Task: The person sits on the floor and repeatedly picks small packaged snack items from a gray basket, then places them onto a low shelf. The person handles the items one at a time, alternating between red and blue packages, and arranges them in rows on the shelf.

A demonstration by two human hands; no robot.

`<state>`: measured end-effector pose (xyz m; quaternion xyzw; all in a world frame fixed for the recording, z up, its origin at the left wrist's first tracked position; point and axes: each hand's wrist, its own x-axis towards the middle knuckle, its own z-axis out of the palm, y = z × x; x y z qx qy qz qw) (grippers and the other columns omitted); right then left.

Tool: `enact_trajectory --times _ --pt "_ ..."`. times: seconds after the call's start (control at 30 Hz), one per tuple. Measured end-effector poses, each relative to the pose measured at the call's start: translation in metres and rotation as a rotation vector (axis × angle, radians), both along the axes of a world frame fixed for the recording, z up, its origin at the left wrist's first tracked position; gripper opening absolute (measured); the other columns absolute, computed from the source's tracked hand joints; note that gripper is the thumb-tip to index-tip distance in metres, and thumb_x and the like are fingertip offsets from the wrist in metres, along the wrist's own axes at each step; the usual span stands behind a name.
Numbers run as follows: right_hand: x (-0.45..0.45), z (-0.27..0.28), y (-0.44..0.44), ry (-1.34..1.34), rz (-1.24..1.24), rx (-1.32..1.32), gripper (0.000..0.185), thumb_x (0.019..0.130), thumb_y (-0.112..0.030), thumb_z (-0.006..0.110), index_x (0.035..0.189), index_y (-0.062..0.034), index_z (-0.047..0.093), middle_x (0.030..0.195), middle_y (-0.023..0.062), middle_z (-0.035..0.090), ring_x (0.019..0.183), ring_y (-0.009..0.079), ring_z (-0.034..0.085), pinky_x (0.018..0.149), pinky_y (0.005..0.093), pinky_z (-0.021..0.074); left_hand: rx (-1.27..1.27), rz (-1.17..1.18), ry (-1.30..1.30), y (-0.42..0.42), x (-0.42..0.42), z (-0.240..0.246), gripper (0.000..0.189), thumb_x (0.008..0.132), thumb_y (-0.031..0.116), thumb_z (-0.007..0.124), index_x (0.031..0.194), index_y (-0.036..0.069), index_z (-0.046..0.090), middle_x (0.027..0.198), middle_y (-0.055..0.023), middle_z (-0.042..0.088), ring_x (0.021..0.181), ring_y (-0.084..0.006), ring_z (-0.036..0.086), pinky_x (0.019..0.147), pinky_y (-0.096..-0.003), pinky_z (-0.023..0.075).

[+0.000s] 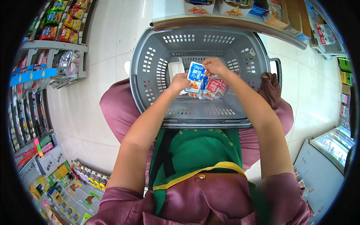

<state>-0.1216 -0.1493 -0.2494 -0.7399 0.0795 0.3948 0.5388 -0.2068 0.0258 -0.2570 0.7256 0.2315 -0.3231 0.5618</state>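
Observation:
Over a grey plastic shopping basket [206, 112] at my lap, both hands grip one blue-and-white snack packet [196, 77]. My left hand [180, 83] pinches its left edge, and my right hand [215, 67] holds its upper right corner. Under and to the right of it, several red-and-white snack packets [212, 87] lie in the basket, with more blue-and-white ones partly hidden behind the held packet. An open white cardboard box [176, 70] stands in the basket, left of the packets and partly covered by my left hand.
A shelf edge [230, 24] with snack cartons [236, 8] runs just beyond the basket. A brown cloth [269, 88] hangs at the basket's right rim. Snack racks [56, 45] stand at the left, a glass-topped chest [332, 146] at the lower right.

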Motion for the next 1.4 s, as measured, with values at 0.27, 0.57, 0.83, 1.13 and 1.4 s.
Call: enact_trajectory --times 0.27,0.57,0.83,1.13,1.4 --pt "-0.021 -0.126 -0.011 -0.250 0.286 -0.358 0.018 0.069 -0.006 0.059 0.085 -0.0053 0.067 0.079 0.0120 0.066 0.068 0.0224 0.063 0.065 0.0316 0.0504 0.085 -0.117 0.178 -0.004 -0.022 -0.063 0.043 0.085 0.011 0.048 0.128 0.002 0.046 0.109 -0.0134 0.059 0.096 -0.0207 0.057 0.078 -0.0338 0.0477" --pt "-0.049 -0.155 0.012 -0.356 0.271 -0.444 0.019 0.072 -0.011 0.056 0.086 -0.0090 0.068 0.095 0.0130 0.065 0.092 0.0281 0.061 0.083 0.0362 0.0473 0.020 -0.137 0.315 -0.002 -0.031 -0.070 0.038 0.088 0.012 0.047 0.125 0.005 0.050 0.107 -0.0087 0.060 0.090 -0.0167 0.056 0.075 -0.0297 0.0478" --pt "-0.043 -0.150 0.009 -0.266 0.300 -0.398 0.022 0.070 -0.009 0.057 0.089 -0.0089 0.068 0.094 0.0127 0.065 0.089 0.0276 0.062 0.081 0.0353 0.0484 -0.020 -0.051 0.380 -0.004 -0.025 -0.054 0.037 0.087 0.011 0.048 0.124 0.004 0.050 0.105 -0.0085 0.059 0.088 -0.0158 0.056 0.075 -0.0288 0.0488" --pt "-0.022 -0.134 0.001 -0.101 0.065 -0.214 0.020 0.082 -0.007 0.052 0.096 -0.0011 0.065 0.070 0.0093 0.064 0.054 0.0141 0.061 0.047 0.0261 0.0484 0.330 -0.068 0.054 -0.001 -0.028 -0.072 0.029 0.081 0.013 0.057 0.109 0.005 0.061 0.085 -0.0095 0.064 0.068 -0.0155 0.060 0.063 -0.0282 0.0495" --pt "0.016 -0.066 -0.002 -0.026 -0.231 -0.040 0.022 0.082 -0.007 0.050 0.099 0.0008 0.062 0.070 0.0082 0.063 0.053 0.0121 0.058 0.045 0.0238 0.0449 0.210 0.343 -0.098 0.013 -0.009 -0.060 0.027 0.082 0.025 0.062 0.098 0.004 0.064 0.086 -0.0093 0.065 0.074 -0.0178 0.061 0.069 -0.0293 0.0490"
